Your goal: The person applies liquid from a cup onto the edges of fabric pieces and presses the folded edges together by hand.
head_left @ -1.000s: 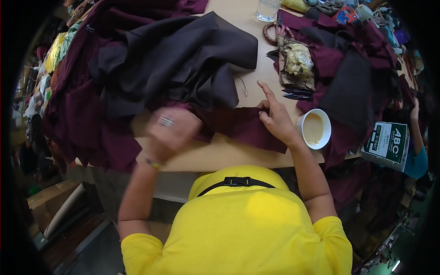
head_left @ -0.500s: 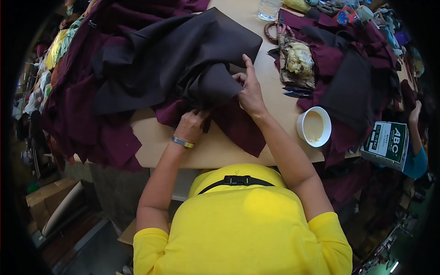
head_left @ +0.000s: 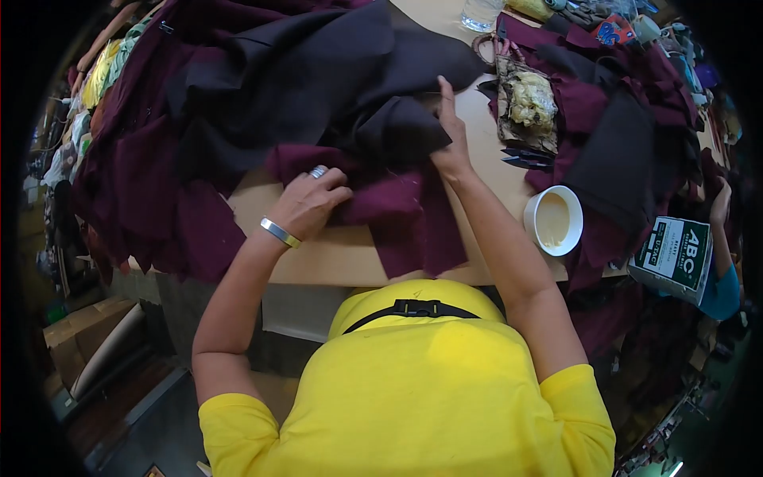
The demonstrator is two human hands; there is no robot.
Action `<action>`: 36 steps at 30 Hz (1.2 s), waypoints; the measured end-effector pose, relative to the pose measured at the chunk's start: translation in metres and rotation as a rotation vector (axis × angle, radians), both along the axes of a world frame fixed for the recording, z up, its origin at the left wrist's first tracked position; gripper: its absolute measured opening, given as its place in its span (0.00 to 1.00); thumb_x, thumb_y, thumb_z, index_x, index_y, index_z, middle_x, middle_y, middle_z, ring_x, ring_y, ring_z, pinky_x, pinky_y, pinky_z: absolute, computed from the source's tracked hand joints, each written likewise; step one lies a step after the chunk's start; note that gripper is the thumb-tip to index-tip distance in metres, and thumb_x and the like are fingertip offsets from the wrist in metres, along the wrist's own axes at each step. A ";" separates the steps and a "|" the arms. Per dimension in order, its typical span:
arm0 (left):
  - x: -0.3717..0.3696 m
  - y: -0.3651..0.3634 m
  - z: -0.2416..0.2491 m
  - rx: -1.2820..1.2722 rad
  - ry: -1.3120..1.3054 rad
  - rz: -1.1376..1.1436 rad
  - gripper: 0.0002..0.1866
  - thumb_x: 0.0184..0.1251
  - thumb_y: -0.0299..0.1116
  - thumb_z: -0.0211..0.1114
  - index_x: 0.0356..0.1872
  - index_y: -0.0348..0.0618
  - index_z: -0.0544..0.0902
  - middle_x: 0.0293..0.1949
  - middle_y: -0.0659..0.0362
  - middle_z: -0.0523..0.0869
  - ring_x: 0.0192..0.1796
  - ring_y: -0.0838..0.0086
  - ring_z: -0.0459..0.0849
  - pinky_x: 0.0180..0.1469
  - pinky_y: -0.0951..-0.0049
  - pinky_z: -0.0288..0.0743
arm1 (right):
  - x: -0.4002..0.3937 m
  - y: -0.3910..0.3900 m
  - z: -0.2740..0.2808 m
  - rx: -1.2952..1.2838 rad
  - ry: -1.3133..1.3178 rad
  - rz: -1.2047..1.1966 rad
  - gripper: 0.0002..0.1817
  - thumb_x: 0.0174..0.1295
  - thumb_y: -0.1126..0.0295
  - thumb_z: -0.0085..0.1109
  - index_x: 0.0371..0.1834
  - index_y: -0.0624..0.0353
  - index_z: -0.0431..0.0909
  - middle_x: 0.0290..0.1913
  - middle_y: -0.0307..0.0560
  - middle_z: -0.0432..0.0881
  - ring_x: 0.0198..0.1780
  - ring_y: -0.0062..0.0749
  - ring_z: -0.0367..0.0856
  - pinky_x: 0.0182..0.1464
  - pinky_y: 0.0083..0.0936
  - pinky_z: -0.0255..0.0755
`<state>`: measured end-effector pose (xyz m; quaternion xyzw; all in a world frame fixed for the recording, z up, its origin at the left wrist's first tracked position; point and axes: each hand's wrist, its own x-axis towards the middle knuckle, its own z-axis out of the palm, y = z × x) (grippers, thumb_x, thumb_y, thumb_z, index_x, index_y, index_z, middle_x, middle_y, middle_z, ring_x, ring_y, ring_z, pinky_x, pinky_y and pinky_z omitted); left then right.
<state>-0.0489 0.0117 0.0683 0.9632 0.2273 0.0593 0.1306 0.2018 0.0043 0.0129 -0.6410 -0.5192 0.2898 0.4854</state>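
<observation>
A large dark brown-black cloth [head_left: 318, 79] lies in folds over maroon cloth on the table. My right hand [head_left: 453, 139] grips a folded edge of the dark cloth, its index finger pointing up along it; the other fingers are partly hidden behind the fold. Below that fold a maroon cloth piece [head_left: 389, 211] lies spread, its lower end near the table's front edge. My left hand [head_left: 310, 199], with a ring and a metal bracelet, rests on the left part of this maroon piece with its fingers curled; its fingertips are slightly blurred.
A white cup of beige liquid [head_left: 554, 220] stands right of my right forearm. Behind it are a crusted yellowish lump on a board [head_left: 531, 103], scissors handles [head_left: 483, 49] and a clear glass [head_left: 481, 14]. Maroon piles flank both sides. At right, another person's arm [head_left: 722, 238] is beside an ABC box [head_left: 671, 253].
My left hand has moved left, away from the dark fold. More of the maroon piece now shows, spread below the fold. My right hand has shifted slightly right with the dark cloth.
</observation>
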 end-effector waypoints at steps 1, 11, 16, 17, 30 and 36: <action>0.007 -0.006 -0.002 -0.029 -0.091 0.009 0.14 0.50 0.22 0.59 0.40 0.44 0.79 0.37 0.56 0.77 0.38 0.61 0.77 0.40 0.63 0.72 | 0.001 -0.004 -0.003 -0.007 -0.021 -0.052 0.48 0.51 0.74 0.62 0.72 0.52 0.40 0.29 0.46 0.79 0.29 0.33 0.79 0.38 0.26 0.72; 0.044 -0.035 -0.053 0.184 -0.051 0.231 0.20 0.57 0.39 0.62 0.52 0.52 0.73 0.51 0.59 0.71 0.54 0.62 0.69 0.54 0.56 0.64 | 0.006 -0.019 0.001 0.102 -0.278 -0.008 0.44 0.55 0.77 0.56 0.72 0.52 0.40 0.34 0.54 0.79 0.35 0.48 0.80 0.43 0.28 0.71; 0.039 -0.023 -0.058 0.183 -0.061 0.210 0.20 0.59 0.41 0.60 0.53 0.54 0.73 0.55 0.62 0.71 0.58 0.64 0.68 0.52 0.53 0.66 | 0.001 0.001 0.002 0.248 -0.289 -0.005 0.41 0.55 0.77 0.55 0.71 0.54 0.44 0.40 0.56 0.80 0.40 0.51 0.81 0.45 0.31 0.73; 0.039 -0.018 -0.058 0.187 -0.042 0.204 0.20 0.59 0.41 0.59 0.54 0.54 0.73 0.56 0.62 0.70 0.59 0.64 0.68 0.53 0.53 0.66 | 0.002 0.004 0.003 0.232 -0.265 0.003 0.41 0.55 0.77 0.55 0.71 0.54 0.44 0.41 0.56 0.80 0.41 0.51 0.81 0.45 0.31 0.73; 0.073 -0.037 -0.052 0.104 -0.235 0.197 0.16 0.53 0.29 0.64 0.45 0.40 0.76 0.48 0.55 0.75 0.51 0.61 0.74 0.53 0.61 0.69 | 0.002 -0.048 0.004 -0.096 -0.250 -0.023 0.47 0.51 0.82 0.57 0.72 0.50 0.40 0.47 0.62 0.78 0.46 0.55 0.79 0.47 0.39 0.71; 0.067 -0.021 -0.061 0.165 -0.124 0.267 0.21 0.58 0.37 0.60 0.53 0.46 0.71 0.51 0.55 0.73 0.53 0.63 0.75 0.51 0.67 0.71 | 0.009 -0.039 0.003 -0.121 -0.270 -0.053 0.46 0.51 0.81 0.59 0.72 0.48 0.42 0.47 0.64 0.77 0.45 0.57 0.79 0.46 0.41 0.71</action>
